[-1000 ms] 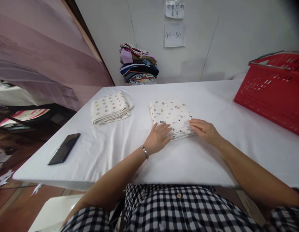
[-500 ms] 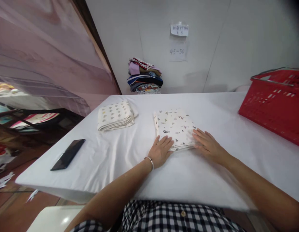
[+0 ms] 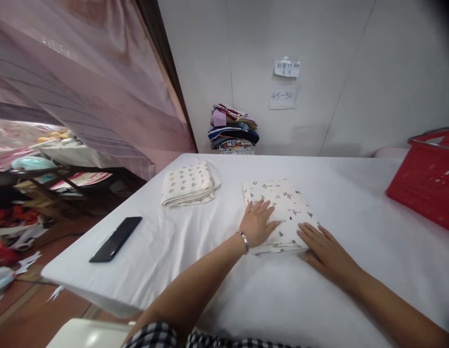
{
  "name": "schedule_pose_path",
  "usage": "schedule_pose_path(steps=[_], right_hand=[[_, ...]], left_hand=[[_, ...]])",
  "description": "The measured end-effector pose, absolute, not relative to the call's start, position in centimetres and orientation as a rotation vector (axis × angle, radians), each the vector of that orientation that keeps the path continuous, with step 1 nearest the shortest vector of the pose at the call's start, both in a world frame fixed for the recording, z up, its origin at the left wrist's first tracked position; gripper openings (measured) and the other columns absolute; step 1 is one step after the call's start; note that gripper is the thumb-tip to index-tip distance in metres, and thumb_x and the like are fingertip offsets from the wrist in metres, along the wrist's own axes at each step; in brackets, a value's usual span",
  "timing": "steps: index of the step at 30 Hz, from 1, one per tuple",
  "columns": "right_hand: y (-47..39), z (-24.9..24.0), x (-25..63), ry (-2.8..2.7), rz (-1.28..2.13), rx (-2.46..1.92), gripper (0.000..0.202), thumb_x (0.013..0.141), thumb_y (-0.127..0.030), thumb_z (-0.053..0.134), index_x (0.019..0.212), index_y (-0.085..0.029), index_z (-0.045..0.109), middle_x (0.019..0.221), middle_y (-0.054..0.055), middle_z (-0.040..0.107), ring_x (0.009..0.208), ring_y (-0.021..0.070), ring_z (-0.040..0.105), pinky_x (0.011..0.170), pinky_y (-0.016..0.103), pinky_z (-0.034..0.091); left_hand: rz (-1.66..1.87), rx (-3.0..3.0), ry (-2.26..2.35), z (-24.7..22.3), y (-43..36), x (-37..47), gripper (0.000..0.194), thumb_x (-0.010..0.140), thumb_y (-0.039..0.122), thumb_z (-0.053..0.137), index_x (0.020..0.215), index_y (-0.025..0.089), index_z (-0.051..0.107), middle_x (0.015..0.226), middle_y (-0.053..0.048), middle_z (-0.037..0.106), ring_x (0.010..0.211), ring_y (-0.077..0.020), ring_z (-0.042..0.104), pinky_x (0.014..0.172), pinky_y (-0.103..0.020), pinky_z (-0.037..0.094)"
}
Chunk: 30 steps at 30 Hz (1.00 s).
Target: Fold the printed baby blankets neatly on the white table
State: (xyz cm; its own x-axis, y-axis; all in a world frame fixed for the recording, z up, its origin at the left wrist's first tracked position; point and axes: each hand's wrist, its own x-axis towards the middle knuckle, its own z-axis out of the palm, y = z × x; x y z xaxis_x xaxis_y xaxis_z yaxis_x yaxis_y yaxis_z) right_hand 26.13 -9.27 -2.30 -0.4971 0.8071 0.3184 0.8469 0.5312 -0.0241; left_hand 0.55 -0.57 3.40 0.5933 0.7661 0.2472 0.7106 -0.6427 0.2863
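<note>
A folded white cloth [image 3: 288, 208] with small printed figures lies flat on the table in front of me. My left hand [image 3: 257, 223] rests on its near left part, fingers spread and palm down. On the near right corner lies my right hand [image 3: 324, 249], its fingers stretched out and its thumb by the cloth's edge. Parts of the cloth are hidden under both hands. To the left, a second folded white cloth [image 3: 190, 184] with rows of small grey prints sits apart from my hands.
The table [image 3: 166, 232] wears a white cover. A black phone [image 3: 116, 239] lies near its left edge. A red basket [image 3: 427, 179] stands at the right. Behind the far edge rises a stack of folded clothes [image 3: 233, 128]. A white stool [image 3: 90, 333] is at lower left.
My left hand has moved from the cloth's near edge further onto it, fingers spread wider. My right hand stays at the right corner. The whole view has shifted.
</note>
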Motion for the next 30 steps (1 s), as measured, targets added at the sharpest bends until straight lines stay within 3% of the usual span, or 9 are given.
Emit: schedule_pose_path(steps=[4, 8, 13, 16, 19, 22, 25, 30], right_hand=[[-9.4, -2.5, 26.3, -2.494, -0.189, -1.382, 0.073, 0.088, -0.045, 0.047, 0.146, -0.031, 0.004, 0.146, 0.003, 0.029, 0.134, 0.0255, 0.028, 0.106, 0.055, 0.032], [-9.5, -2.7, 26.3, -2.48, -0.111, -1.382, 0.073, 0.088, -0.045, 0.047, 0.146, -0.033, 0.003, 0.146, 0.002, 0.028, 0.134, 0.026, 0.027, 0.107, 0.056, 0.031], [-9.3, -1.2, 26.6, -2.381, 0.344, -1.463, 0.057, 0.089, -0.047, 0.044, 0.142, -0.037, 0.026, 0.146, -0.003, 0.028, 0.135, 0.0261, 0.024, 0.111, 0.055, 0.021], [-7.8, 0.4, 27.2, -2.072, 0.623, -1.629, 0.05, 0.091, -0.051, 0.036, 0.137, -0.032, 0.04, 0.147, -0.003, 0.029, 0.135, 0.0245, 0.026, 0.11, 0.047, 0.027], [-5.1, 1.1, 27.8, -1.767, 0.66, -1.773, 0.056, 0.089, -0.056, 0.035, 0.136, -0.027, 0.043, 0.147, 0.0, 0.03, 0.133, 0.0241, 0.03, 0.108, 0.041, 0.033], [-1.8, 0.7, 28.1, -1.647, 0.694, -1.893, 0.061, 0.086, -0.055, 0.039, 0.138, -0.024, 0.039, 0.141, 0.005, 0.042, 0.125, 0.026, 0.043, 0.104, 0.041, 0.036], [1.1, 0.3, 28.0, -1.616, 0.735, -1.949, 0.065, 0.084, -0.05, 0.042, 0.141, -0.021, 0.035, 0.133, 0.009, 0.05, 0.114, 0.0262, 0.054, 0.096, 0.039, 0.042], [4.5, 0.5, 27.5, -1.604, 0.717, -2.039, 0.07, 0.081, -0.045, 0.046, 0.143, -0.015, 0.029, 0.127, 0.014, 0.055, 0.108, 0.0275, 0.057, 0.091, 0.038, 0.043]], left_hand=[[0.375, 2.514, 1.494, 1.7, 2.6, 0.7, 0.052, 0.088, 0.051, 0.038, 0.132, 0.024, 0.043, 0.147, -0.008, 0.03, 0.138, -0.0268, 0.02, 0.108, -0.055, 0.024], [0.381, 2.459, 1.528, 0.6, 2.9, 0.0, 0.052, 0.089, 0.05, 0.033, 0.135, 0.026, 0.039, 0.149, -0.005, 0.026, 0.139, -0.0248, 0.017, 0.107, -0.054, 0.027], [0.363, 2.391, 1.542, 0.6, 2.5, -0.1, 0.053, 0.089, 0.051, 0.034, 0.136, 0.027, 0.037, 0.15, -0.002, 0.023, 0.14, -0.0231, 0.012, 0.11, -0.051, 0.023], [0.416, 2.331, 1.517, 0.4, 2.7, 0.0, 0.055, 0.089, 0.049, 0.034, 0.137, 0.023, 0.037, 0.151, -0.003, 0.022, 0.14, -0.0231, 0.01, 0.111, -0.051, 0.019], [0.477, 2.28, 1.492, 0.2, 2.8, 0.0, 0.055, 0.088, 0.048, 0.038, 0.136, 0.02, 0.04, 0.15, -0.005, 0.023, 0.14, -0.0236, 0.011, 0.112, -0.048, 0.018], [0.592, 2.216, 1.48, 0.0, 2.8, -0.1, 0.054, 0.088, 0.044, 0.041, 0.135, 0.018, 0.041, 0.15, -0.007, 0.022, 0.14, -0.0234, 0.012, 0.113, -0.044, 0.019], [0.765, 2.048, 1.62, 0.3, 2.9, -0.2, 0.054, 0.087, 0.04, 0.042, 0.135, 0.015, 0.039, 0.149, -0.01, 0.025, 0.138, -0.0233, 0.019, 0.112, -0.04, 0.023], [0.719, 1.765, 1.777, 1.5, 4.3, -0.3, 0.054, 0.086, 0.035, 0.046, 0.133, 0.01, 0.037, 0.132, -0.015, 0.05, 0.123, -0.0205, 0.045, 0.103, -0.03, 0.034]])
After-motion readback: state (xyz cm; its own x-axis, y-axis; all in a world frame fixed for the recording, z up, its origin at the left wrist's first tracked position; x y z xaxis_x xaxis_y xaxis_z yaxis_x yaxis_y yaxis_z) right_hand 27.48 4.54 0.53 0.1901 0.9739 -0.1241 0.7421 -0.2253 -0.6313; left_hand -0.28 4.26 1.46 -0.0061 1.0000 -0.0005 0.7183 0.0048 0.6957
